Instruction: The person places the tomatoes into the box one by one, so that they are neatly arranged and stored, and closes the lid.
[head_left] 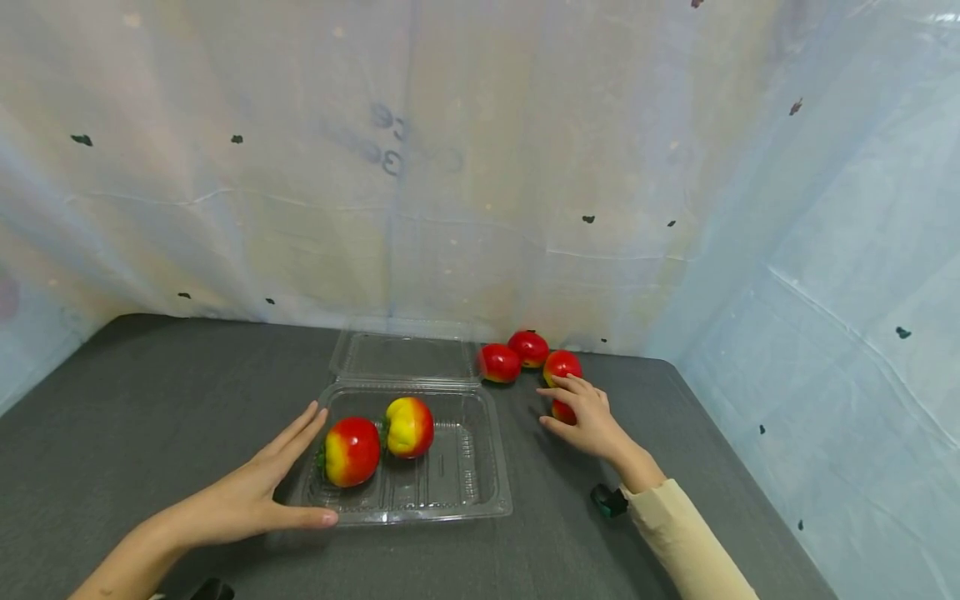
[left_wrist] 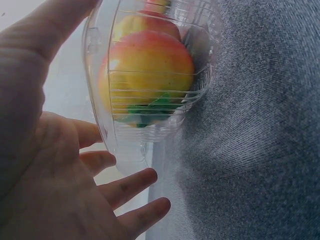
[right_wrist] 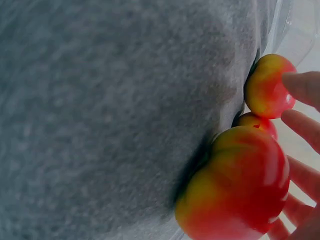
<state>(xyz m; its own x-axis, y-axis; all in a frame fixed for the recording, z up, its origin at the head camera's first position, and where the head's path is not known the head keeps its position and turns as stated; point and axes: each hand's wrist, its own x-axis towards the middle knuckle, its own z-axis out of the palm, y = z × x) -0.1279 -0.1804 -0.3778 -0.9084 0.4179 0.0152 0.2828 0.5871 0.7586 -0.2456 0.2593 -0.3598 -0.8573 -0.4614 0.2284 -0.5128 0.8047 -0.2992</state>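
Head view: left hand (head_left: 251, 492) spread at container (head_left: 495, 467) left edge; right hand (head_left: 588, 419) spread over red fruit (head_left: 563, 412), seemingly for picking; gripping it should follow.

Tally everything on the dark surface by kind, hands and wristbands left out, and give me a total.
Clear open container: 1
Red-and-yellow pieces of produce: 6 (2 inside the container, 4 outside it)
Total: 7

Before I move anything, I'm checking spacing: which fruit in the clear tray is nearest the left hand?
The left fruit, as the head view shows: it lies between the left hand and the other fruit, which sits farther right in the tray.
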